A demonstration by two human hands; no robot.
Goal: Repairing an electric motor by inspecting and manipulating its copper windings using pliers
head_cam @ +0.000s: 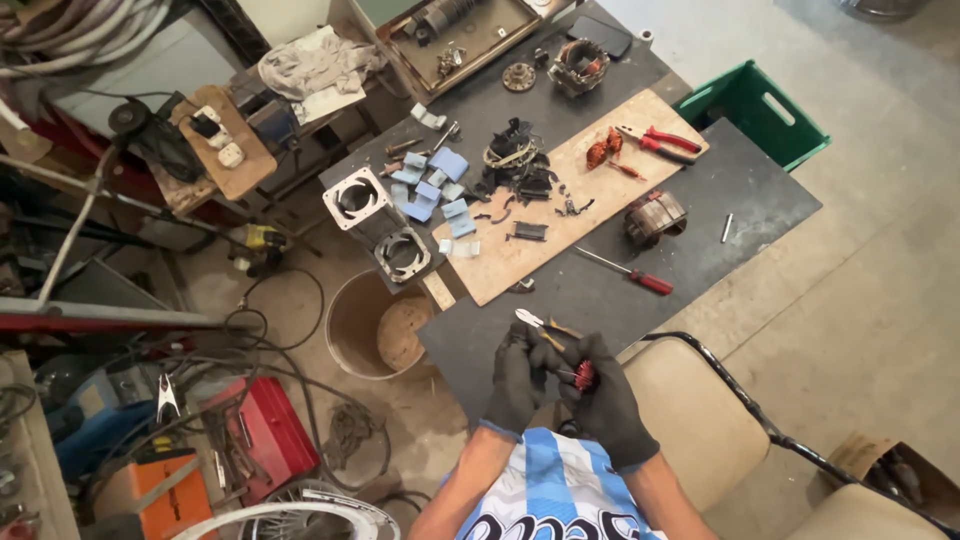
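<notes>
Copper wire, reddish and bunched into a small tangled coil point(584, 375), sat in my right hand point(607, 400), the gloved fingers closed around it just above my lap. My left hand point(517, 375), also in a black glove, was closed on a pair of pliers point(535, 325), whose metal tips pointed up and left over the near edge of the dark table point(740, 190). Both hands were close together, nearly touching, with the coil between them and just below the pliers.

A long plywood board point(560, 215) lay across the table. On it were another clump of reddish copper wire point(600, 150), red-handled pliers point(665, 140), a heap of black scraps point(520, 165) and a scatter of pale blue paper pieces point(440, 190). A round wound stator point(655, 215) stood at the board's right edge, and a red-handled screwdriver point(630, 275) lay on the bare table nearer me. Two square grey metal housings point(375, 220) rested at the table's left end.

As for containers, a tan round bucket point(355, 320) stood on the floor left of the table with a flat round disc point(403, 330) leaning inside it. A green plastic crate point(755, 110) stood on the floor beyond the table's far right corner; I could not see what it held. A shallow wooden tray point(500, 45) at the far end held dark metal parts.
</notes>
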